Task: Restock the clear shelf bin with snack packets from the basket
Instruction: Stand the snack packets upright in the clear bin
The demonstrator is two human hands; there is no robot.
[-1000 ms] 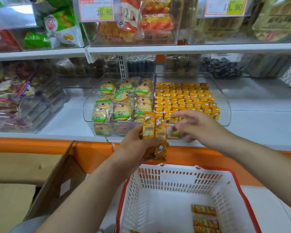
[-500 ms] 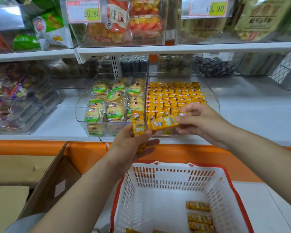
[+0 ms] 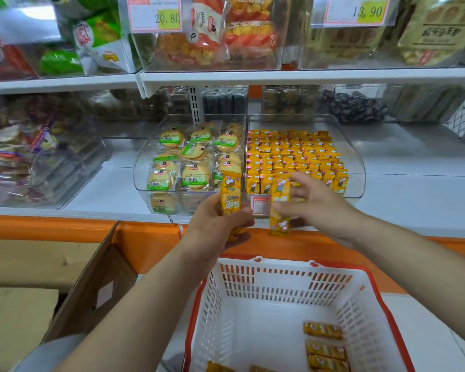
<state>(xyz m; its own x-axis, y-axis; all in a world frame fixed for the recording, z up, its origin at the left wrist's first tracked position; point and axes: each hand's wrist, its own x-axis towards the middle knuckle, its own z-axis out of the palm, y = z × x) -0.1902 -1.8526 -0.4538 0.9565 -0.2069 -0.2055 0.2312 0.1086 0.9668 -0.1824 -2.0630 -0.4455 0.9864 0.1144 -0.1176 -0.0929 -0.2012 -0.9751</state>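
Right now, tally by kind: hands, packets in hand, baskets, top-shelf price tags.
2 hands: left hand, right hand
2 held packets: left packet, right packet
1 basket
2 price tags
Total: 7
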